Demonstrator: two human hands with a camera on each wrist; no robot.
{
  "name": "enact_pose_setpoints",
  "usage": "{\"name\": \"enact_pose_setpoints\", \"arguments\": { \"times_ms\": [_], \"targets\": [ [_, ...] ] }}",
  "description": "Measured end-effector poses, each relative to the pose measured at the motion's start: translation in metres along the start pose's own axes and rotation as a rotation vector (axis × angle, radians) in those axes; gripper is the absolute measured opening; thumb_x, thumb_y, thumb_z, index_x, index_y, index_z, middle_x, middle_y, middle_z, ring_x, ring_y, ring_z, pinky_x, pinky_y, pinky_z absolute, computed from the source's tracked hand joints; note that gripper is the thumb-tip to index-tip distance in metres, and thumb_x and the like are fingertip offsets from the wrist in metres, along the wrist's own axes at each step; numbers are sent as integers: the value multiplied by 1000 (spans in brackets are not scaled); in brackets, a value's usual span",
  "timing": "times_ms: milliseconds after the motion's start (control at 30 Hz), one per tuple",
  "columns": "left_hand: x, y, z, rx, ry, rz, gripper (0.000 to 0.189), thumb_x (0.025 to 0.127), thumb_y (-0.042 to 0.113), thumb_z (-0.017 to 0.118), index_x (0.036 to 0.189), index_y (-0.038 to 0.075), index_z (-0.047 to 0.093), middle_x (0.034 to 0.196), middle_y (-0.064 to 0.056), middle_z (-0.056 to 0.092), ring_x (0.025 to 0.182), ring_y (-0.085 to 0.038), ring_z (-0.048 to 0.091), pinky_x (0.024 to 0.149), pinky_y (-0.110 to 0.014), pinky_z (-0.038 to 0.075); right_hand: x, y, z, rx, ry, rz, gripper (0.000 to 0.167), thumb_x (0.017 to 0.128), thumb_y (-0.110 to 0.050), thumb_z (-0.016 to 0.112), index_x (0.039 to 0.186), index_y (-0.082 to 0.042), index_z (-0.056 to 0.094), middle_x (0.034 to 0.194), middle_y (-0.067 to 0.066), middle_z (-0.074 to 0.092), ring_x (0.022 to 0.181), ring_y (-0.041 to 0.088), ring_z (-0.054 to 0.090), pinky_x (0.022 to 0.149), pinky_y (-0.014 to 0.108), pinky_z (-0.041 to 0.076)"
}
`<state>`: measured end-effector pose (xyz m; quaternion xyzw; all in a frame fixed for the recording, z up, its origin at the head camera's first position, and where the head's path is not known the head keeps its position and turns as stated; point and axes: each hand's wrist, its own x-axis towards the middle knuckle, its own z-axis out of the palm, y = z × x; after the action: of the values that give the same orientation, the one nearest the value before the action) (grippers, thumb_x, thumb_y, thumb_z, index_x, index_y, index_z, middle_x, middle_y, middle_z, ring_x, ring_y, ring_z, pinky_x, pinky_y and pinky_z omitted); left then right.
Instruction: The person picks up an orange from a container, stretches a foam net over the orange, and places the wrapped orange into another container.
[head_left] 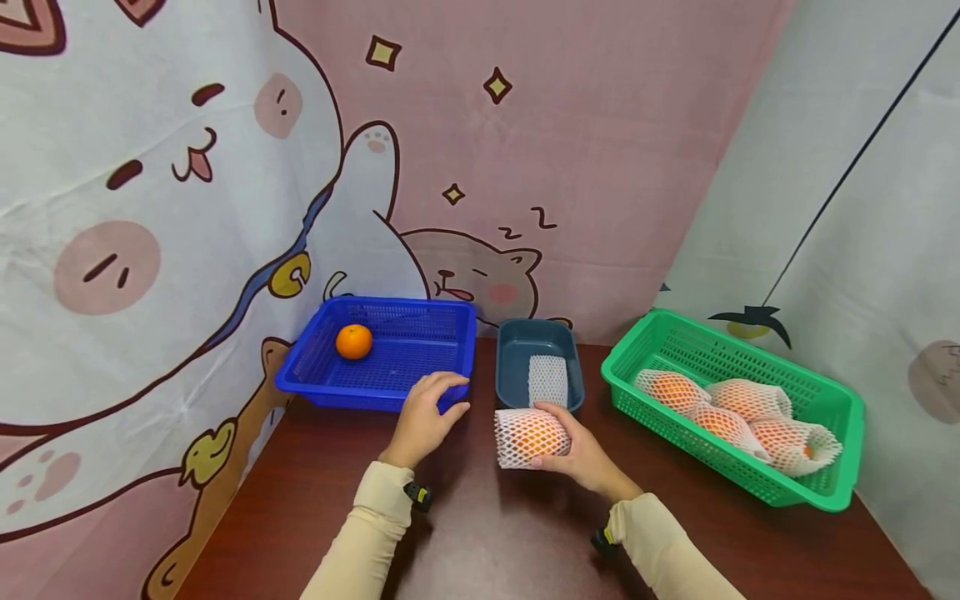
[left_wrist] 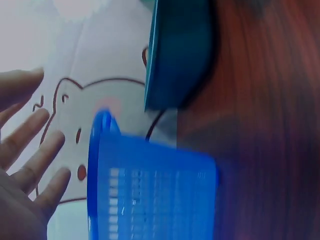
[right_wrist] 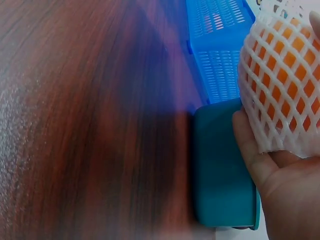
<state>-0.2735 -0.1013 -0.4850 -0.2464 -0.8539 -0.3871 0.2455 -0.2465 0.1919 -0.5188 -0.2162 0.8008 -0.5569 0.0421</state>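
An orange in a white foam net sleeve [head_left: 531, 438] is held in my right hand [head_left: 585, 458], fingers and thumb wrapped about it, in front of the dark teal bin. The right wrist view shows the net [right_wrist: 282, 82] stretched over the fruit. My left hand [head_left: 424, 419] holds nothing; its fingers are relaxed near the front right corner of the blue basket [head_left: 341, 393]. In the left wrist view the left fingers [left_wrist: 37, 162] are spread beside that basket. A bare orange [head_left: 354, 342] sits in the basket's left part.
The teal bin [head_left: 504, 367] stands between the baskets, with a loose white foam net [head_left: 548, 379] inside. At the right, a green basket [head_left: 675, 440] contains several netted oranges [head_left: 750, 400]. A patterned cloth [head_left: 585, 167] hangs behind the brown table [head_left: 480, 550].
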Motion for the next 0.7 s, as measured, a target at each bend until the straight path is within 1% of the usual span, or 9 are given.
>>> {"name": "enact_pose_setpoints", "arguments": {
  "times_ms": [67, 133, 233, 333, 467, 600, 700],
  "targets": [
    [2, -6, -5, 101, -26, -1, 36, 82, 19, 79, 116, 15, 69, 117, 1, 65, 111, -22, 55, 97, -47, 38, 0, 1, 0, 4, 1, 3, 80, 76, -24, 83, 143, -26, 41, 133, 6, 50, 112, 30, 50, 91, 39, 47],
    [2, -12, -8, 169, -62, -13, 36, 82, 21, 79, 116, 16, 69, 117, 1, 65, 111, -24, 55, 97, -48, 36, 0, 1, 0, 9, 3, 4, 79, 76, -23, 83, 143, -25, 41, 132, 7, 50, 112, 31, 50, 91, 39, 47],
    [-1, -20, -9, 209, -107, -30, 34, 83, 22, 78, 115, 15, 70, 114, 0, 67, 107, -25, 57, 94, -48, 38, -1, 0, 0, 10, 11, -2, 79, 77, -21, 83, 144, -22, 41, 132, 8, 50, 112, 32, 49, 92, 40, 46],
    [-5, -26, -7, 179, -112, -38, 28, 85, 18, 77, 112, 13, 72, 110, -2, 69, 103, -26, 59, 90, -48, 38, -1, -2, -1, 4, 30, -11, 79, 76, -22, 83, 144, -24, 41, 132, 6, 51, 113, 30, 49, 93, 41, 44],
    [-8, -33, -2, 132, -73, -30, 20, 86, 13, 74, 106, 13, 74, 105, -2, 70, 97, -24, 59, 86, -45, 37, -1, -5, 0, 6, 63, -43, 82, 75, -21, 84, 145, -21, 41, 133, 4, 51, 115, 27, 48, 95, 42, 42],
    [-9, -38, 2, 111, -35, -10, 19, 85, 11, 75, 104, 13, 75, 102, -1, 70, 94, -22, 58, 82, -43, 36, -3, -8, 1, 19, 78, -82, 83, 75, -19, 84, 146, -15, 40, 133, 4, 51, 115, 28, 48, 94, 39, 42],
    [-9, -40, 2, 96, -21, 2, 20, 84, 10, 75, 104, 12, 76, 100, -1, 71, 93, -22, 58, 80, -43, 35, -3, -9, 2, 30, 79, -97, 82, 76, -18, 83, 146, -15, 40, 133, 4, 51, 115, 29, 47, 94, 37, 43]
  ]
}}
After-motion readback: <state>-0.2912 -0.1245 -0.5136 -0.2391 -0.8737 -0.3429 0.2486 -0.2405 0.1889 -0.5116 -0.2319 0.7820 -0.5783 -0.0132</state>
